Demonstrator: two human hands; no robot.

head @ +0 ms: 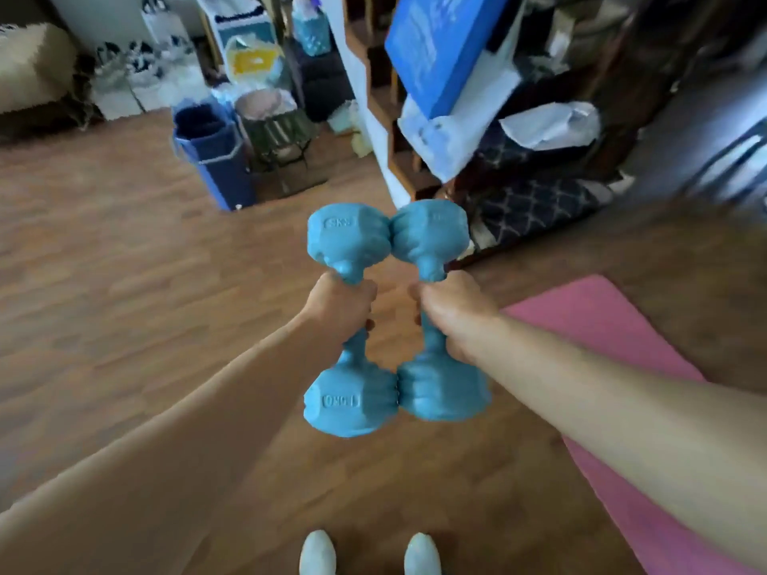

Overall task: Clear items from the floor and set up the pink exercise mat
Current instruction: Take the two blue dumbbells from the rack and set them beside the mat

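Observation:
Two light-blue dumbbells are held upright side by side above the wooden floor, their heads touching. My left hand point(342, 307) grips the handle of the left dumbbell point(350, 402). My right hand point(454, 313) grips the handle of the right dumbbell point(427, 232). The pink exercise mat point(614, 325) lies flat on the floor to the right, partly hidden under my right forearm.
A blue bin point(216, 159) and a dark stool point(276, 134) stand at the far side of the wooden floor point(103, 263). A cluttered dark shelf with a blue box point(440, 47) rises at the right. My feet in pale socks point(317, 554) show at the bottom edge.

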